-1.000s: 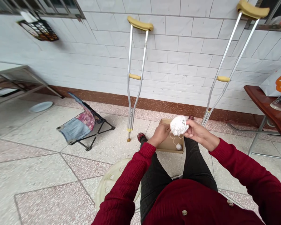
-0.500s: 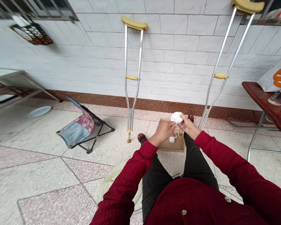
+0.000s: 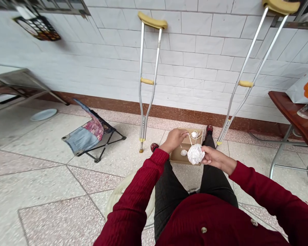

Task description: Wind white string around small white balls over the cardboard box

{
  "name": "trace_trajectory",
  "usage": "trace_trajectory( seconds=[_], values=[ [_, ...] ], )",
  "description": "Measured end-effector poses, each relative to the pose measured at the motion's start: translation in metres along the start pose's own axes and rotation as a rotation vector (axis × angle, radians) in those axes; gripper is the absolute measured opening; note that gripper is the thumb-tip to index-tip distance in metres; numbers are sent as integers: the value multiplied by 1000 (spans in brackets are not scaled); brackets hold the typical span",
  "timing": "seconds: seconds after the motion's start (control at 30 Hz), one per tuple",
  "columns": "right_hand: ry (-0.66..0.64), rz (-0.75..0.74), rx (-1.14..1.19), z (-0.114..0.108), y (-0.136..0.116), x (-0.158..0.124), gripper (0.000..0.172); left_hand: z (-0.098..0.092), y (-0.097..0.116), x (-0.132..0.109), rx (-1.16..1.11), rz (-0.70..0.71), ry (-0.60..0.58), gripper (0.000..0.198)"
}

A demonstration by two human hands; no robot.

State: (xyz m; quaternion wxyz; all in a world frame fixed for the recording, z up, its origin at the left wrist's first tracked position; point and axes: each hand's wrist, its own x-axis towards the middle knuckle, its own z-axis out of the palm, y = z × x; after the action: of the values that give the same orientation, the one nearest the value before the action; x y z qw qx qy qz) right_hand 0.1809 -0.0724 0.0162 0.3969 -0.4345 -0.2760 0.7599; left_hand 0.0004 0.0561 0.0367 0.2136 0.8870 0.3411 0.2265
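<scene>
My right hand point(image 3: 212, 156) curls around a white string ball point(image 3: 195, 154) over the cardboard box point(image 3: 175, 156) on the floor; my closed left hand point(image 3: 172, 140) sits at the box's edge, near thread point(image 3: 188, 140) leading to a small ball point(image 3: 194, 135) inside.

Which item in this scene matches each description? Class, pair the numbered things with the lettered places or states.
Column 1
1. Right hand
2. Left hand
3. Aluminium crutch with yellow pads, nearer the middle of the view
4. Low folding chair

Column 2
A. Leaning against the white tiled wall
B. Over the cardboard box
C. Standing on the speckled floor
D. Holding a white ball of string

Right pairs: 1-D, 2-B, 3-A, 4-C
</scene>
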Motion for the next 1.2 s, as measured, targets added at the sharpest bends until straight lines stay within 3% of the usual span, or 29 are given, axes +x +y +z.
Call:
trace_trajectory(
  seconds=[0.1, 0.17, 0.23, 0.33, 0.43, 0.6, 0.73, 0.9, 1.03, 1.2],
  values=[
    [222, -21, 0, -13, 10, 27, 13, -4, 23, 4, 195, 38, 9, 30],
    [365, -81, 38, -18, 1, 48, 10, 2, 40, -1, 239, 31, -4, 31],
    [421, -162, 84, -18, -14, 63, 9, 13, 50, -13, 192, -4, -28, 29],
    [388, -296, 150, -12, -40, 69, 10, 30, 52, -37, -25, -68, -71, 31],
    [269, -384, 181, -2, -57, 57, 14, 45, 38, -57, -239, -114, -115, 37],
    [46, -334, 113, 18, -49, 15, 23, 63, 7, -56, -345, -191, -140, 33],
    [-29, -220, -90, 20, -12, -13, 38, 47, -5, -25, -277, -136, -116, 26],
    [146, -234, -201, -4, 19, -5, 39, 7, 15, 8, 91, -7, -74, 27],
    [319, -281, -163, -20, 14, 31, 34, 2, 41, 7, 210, 12, -29, 29],
    [362, -430, 55, -15, -23, 61, 29, 21, 57, -20, -143, -50, -85, 34]
  ],
)
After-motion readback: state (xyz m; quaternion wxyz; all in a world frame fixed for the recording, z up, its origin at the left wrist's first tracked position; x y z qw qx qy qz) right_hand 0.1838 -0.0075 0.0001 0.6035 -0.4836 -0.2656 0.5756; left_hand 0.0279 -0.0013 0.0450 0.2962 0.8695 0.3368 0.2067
